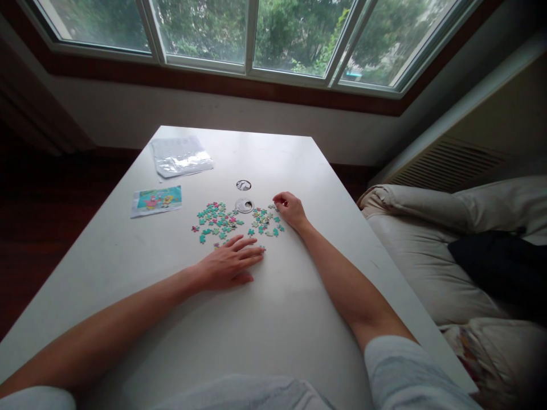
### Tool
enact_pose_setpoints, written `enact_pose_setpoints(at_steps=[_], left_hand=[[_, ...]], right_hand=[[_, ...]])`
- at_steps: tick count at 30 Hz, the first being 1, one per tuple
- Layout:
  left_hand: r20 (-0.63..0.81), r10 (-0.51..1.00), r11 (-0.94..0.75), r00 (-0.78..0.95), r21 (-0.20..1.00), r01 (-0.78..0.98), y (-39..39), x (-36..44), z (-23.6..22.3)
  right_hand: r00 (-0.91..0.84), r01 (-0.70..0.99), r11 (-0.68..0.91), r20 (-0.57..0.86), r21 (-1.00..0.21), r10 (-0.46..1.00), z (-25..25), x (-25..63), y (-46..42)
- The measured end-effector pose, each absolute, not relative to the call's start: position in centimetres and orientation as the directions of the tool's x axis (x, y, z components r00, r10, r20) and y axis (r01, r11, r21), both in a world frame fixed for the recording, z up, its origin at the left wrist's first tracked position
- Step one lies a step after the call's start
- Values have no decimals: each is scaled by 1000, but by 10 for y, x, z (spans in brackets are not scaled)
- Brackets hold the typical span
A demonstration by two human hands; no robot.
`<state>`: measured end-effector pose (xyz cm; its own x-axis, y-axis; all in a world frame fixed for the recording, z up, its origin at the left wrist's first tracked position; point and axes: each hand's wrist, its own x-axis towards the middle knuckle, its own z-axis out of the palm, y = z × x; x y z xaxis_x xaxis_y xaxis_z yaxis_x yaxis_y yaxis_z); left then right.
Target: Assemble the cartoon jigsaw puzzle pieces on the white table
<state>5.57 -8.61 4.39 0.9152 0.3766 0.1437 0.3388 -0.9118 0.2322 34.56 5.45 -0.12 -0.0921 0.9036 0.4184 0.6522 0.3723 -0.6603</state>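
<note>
Small jigsaw puzzle pieces, mostly teal with some pink and yellow, lie in two loose groups on the white table: a larger left group [213, 219] and a smaller right group [265, 221]. My left hand [231, 261] rests palm down just in front of them, fingers spread, its fingertips beside the nearest pieces. At the right group's far edge, my right hand [290, 208] is closed, with thumb and fingers pinched together. Whatever sits between those fingertips is too small to make out. Behind the pieces lies a round metallic disc [245, 205].
Beyond the disc is a second, smaller round item [243, 185]. A picture card [157, 200] with cartoon figures lies at the left, below a clear plastic bag [182, 156]. A beige sofa [410, 256] stands along the table's right side, and windows [248, 34] are behind.
</note>
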Motion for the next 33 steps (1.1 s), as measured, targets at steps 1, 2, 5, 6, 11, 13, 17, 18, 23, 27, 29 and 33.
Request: enact_pose_setpoints(at_steps=[1,2,5,6,11,13,17,18,23,27,29,33], left_hand=[[139,392,-906,909,230,355,-85,55,43],[133,407,-900,904,226,372,-85,55,43],[117,448,-883,886,215,418,-82,52,41],[113,461,-876,880,214,432,-82,52,40],[101,508,-851,855,211,480,-79,49,36],[107,520,-844,847,214,491,-77,47,34],[101,560,-819,822,219,531,-74,45,33],[94,570,-812,816,216,543,-73,45,32],[78,596,-795,799,200,573,-74,46,30],[103,602,-794,792,187,578,-74,45,31],[121,619,-783,776,174,597,-73,43,33],[194,695,-719,693,151,679,-62,32,37]], right_hand=[[-75,649,362,418,-669,905,-2,346,55],[-68,641,357,413,-680,908,-3,346,55],[-88,584,350,371,-733,924,-4,344,54],[-110,560,347,348,-752,931,-4,342,53],[-327,548,455,320,-702,889,-1,324,41],[-430,608,538,327,-584,842,-1,315,35],[-509,715,573,265,-400,819,-3,305,27],[-508,726,567,251,-390,824,-4,303,26],[-546,676,594,245,-436,801,-1,302,23],[-537,594,607,302,-528,788,3,306,26],[-477,580,577,334,-576,813,4,309,29],[-348,564,522,388,-640,853,6,315,33]])
